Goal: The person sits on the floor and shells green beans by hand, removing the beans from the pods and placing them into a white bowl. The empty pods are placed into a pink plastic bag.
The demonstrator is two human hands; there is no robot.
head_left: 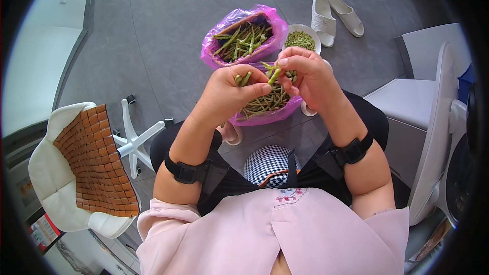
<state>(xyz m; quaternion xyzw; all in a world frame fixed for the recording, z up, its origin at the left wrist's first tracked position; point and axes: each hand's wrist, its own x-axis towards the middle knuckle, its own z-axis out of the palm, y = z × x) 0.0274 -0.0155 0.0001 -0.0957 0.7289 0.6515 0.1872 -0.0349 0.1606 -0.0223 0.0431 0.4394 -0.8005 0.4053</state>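
Note:
Between the fingertips of both hands is a green bean pod (273,76), held above a nearer pink-purple plastic bag (277,116). My left hand (229,87) pinches its lower end and has more pods tucked inside the curled fingers. At the upper end, my right hand (315,77) is closed round the pod, and small green pieces show by its palm. Many thin brownish-green pods (266,102) fill the nearer bag. Beyond it stands another pink-purple bag (208,51) with plumper green pods (246,40). A white bowl (318,42) holds shelled green beans (300,40).
White slippers (324,22) lie on the grey tiled floor (168,20) past the bowl. At the left is a white swivel chair (48,173) with a brown woven seat mat (97,163). White furniture (407,102) stands at the right. A checked round stool (267,163) shows between my legs.

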